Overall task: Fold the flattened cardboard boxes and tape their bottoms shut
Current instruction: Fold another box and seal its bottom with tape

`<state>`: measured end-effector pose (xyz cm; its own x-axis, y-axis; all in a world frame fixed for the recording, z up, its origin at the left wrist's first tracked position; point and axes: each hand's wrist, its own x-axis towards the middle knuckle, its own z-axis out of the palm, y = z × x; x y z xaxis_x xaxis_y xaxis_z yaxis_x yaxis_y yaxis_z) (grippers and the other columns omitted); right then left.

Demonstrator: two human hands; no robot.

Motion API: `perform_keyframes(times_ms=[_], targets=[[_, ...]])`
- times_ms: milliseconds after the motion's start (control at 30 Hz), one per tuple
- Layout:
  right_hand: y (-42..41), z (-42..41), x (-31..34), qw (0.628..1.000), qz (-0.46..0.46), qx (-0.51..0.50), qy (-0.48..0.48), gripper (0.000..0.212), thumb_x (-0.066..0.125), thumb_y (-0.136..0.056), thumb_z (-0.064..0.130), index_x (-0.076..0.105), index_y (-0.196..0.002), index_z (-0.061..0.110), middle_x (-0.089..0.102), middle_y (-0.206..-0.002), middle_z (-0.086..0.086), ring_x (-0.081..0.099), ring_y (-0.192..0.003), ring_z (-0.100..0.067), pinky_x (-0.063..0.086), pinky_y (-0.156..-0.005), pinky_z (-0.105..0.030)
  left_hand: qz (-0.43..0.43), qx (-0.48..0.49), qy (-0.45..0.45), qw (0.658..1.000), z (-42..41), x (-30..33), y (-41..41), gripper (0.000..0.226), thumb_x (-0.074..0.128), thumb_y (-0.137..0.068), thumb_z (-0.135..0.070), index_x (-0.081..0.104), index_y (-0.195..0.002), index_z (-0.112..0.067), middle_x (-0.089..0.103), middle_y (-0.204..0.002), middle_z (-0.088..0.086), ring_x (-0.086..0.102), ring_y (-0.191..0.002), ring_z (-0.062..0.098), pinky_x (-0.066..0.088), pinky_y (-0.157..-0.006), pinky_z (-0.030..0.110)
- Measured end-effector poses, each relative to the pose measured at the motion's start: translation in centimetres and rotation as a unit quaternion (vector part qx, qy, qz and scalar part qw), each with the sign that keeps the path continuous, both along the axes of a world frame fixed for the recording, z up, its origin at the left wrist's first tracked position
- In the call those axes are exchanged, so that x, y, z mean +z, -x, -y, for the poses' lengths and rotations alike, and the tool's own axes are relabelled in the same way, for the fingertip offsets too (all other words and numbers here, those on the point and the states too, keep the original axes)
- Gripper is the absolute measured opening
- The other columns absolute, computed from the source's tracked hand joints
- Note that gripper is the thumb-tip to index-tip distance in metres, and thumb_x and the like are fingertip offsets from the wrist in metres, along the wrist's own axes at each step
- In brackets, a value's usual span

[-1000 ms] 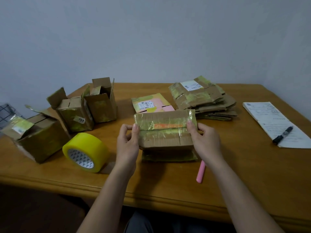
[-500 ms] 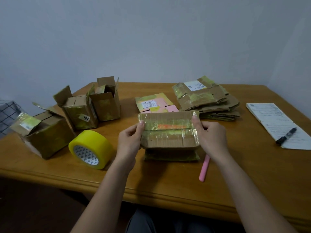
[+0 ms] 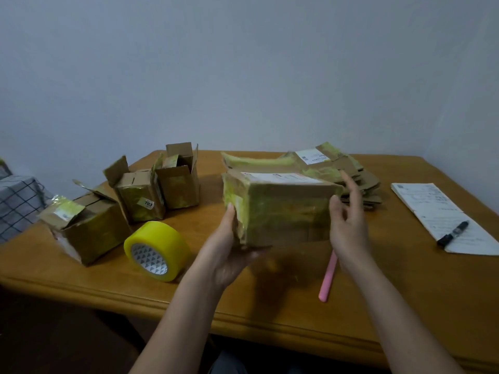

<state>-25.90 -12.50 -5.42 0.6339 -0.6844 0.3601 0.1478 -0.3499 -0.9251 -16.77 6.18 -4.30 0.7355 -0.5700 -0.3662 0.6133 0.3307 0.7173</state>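
Three boxes [image 3: 129, 201] on wooden table [image 3: 405, 292]

Two bare forearms, no sleeves, dark trousers at bottom edge

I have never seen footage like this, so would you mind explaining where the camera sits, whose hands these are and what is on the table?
There is no machine here: a person wears one wide-angle camera on the head, looking down at their own bare hands. The left hand grips the lower left corner of a brown cardboard box covered in yellowish tape, lifted above the wooden table. The right hand is at the box's right side, fingers straight. On the table lie a yellow roll of tape, three folded small cardboard boxes on the left, a stack of flattened cardboard boxes behind, a pink pen-like stick, and a black marker on white printed paper.
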Motion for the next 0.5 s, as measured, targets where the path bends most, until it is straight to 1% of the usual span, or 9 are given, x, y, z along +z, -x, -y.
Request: perform_keyframes(times_ms=[67,100,167,233,300,367,433,467,500], targets=[[0.0,0.3,1.0,0.997,-0.026,0.047,0.046,0.039,0.039,-0.104,0.029,0.044,-0.126,0.061,0.034,-0.148,0.021,0.045,-0.117,0.012,0.049,-0.090,-0.030,0.052,0.041,0.039,0.997,0.0,0.4,-0.9,0.045,0.053,-0.097,-0.041,0.054,-0.132,-0.013,0.069,-0.118,0.019,0.066,-0.108,0.030,0.058,-0.087,0.048],[-0.1,0.4,1.5,0.995,-0.051,0.056,0.072,0.033,0.041,-0.103,0.032,0.050,-0.124,0.057,0.035,-0.149,0.016,0.042,-0.125,0.006,0.045,-0.099,-0.034,0.085,0.065,0.042,0.993,0.0,0.7,-1.2,0.049,0.059,-0.093,-0.036,0.052,-0.134,-0.011,0.070,-0.115,0.017,0.068,-0.100,0.026,0.060,-0.082,0.044],[-0.5,0.6,2.5,0.987,-0.093,0.073,0.107,0.026,0.040,-0.099,0.052,0.055,-0.119,0.056,0.033,-0.150,0.010,0.031,-0.136,-0.007,0.031,-0.110,-0.040,0.160,0.113,0.021,0.980,0.2,1.3,-1.6,0.051,0.069,-0.086,-0.028,0.053,-0.131,-0.011,0.072,-0.108,0.012,0.074,-0.085,0.024,0.060,-0.066,0.034],[-1.0,0.2,3.3,0.982,-0.086,0.151,0.077,0.049,0.038,-0.085,0.077,0.052,-0.126,0.056,0.036,-0.147,0.018,0.033,-0.130,0.005,0.028,-0.108,-0.032,0.231,0.151,-0.022,0.961,0.9,1.7,-2.0,0.040,0.072,-0.086,-0.019,0.057,-0.122,-0.014,0.066,-0.118,0.011,0.074,-0.090,0.025,0.060,-0.067,0.029],[-1.7,-0.4,3.7,0.974,-0.091,0.199,0.058,0.080,0.046,-0.072,0.087,0.038,-0.142,0.050,0.040,-0.139,0.031,0.039,-0.120,0.014,0.032,-0.099,-0.020,0.309,0.169,-0.069,0.933,1.8,2.0,-2.2,0.035,0.073,-0.086,-0.012,0.059,-0.118,-0.019,0.052,-0.133,0.010,0.068,-0.103,0.024,0.059,-0.073,0.026],[-2.5,-0.5,3.1,0.976,-0.104,0.181,0.059,0.078,0.059,-0.082,0.068,0.029,-0.149,0.043,0.045,-0.133,0.029,0.046,-0.117,0.009,0.039,-0.097,-0.020,0.361,0.186,-0.127,0.905,2.6,2.2,-2.2,0.055,0.076,-0.084,-0.010,0.051,-0.130,-0.028,0.037,-0.142,0.001,0.053,-0.114,0.014,0.054,-0.078,0.020],[-2.9,-0.4,2.0,0.981,-0.105,0.161,0.025,0.070,0.062,-0.090,0.047,0.027,-0.150,0.038,0.047,-0.135,0.021,0.048,-0.126,-0.005,0.043,-0.104,-0.031,0.350,0.207,-0.169,0.898,3.2,1.9,-2.3,0.081,0.080,-0.080,-0.012,0.032,-0.142,-0.034,0.028,-0.145,0.000,0.039,-0.120,0.014,0.045,-0.089,0.025],[-2.9,-0.3,1.6,0.981,-0.106,0.161,0.005,0.070,0.063,-0.090,0.043,0.026,-0.150,0.038,0.046,-0.138,0.019,0.046,-0.130,-0.010,0.042,-0.107,-0.036,0.328,0.211,-0.176,0.904,3.3,1.7,-2.4,0.084,0.082,-0.079,-0.017,0.029,-0.141,-0.033,0.027,-0.147,0.003,0.037,-0.122,0.016,0.043,-0.093,0.030],[-2.9,-0.2,1.4,0.981,-0.110,0.161,-0.004,0.073,0.063,-0.090,0.042,0.023,-0.151,0.040,0.043,-0.144,0.017,0.043,-0.134,-0.013,0.041,-0.109,-0.041,0.307,0.204,-0.181,0.912,3.5,1.3,-2.5,0.078,0.082,-0.078,-0.023,0.032,-0.137,-0.031,0.029,-0.148,0.005,0.040,-0.124,0.019,0.043,-0.097,0.034]])
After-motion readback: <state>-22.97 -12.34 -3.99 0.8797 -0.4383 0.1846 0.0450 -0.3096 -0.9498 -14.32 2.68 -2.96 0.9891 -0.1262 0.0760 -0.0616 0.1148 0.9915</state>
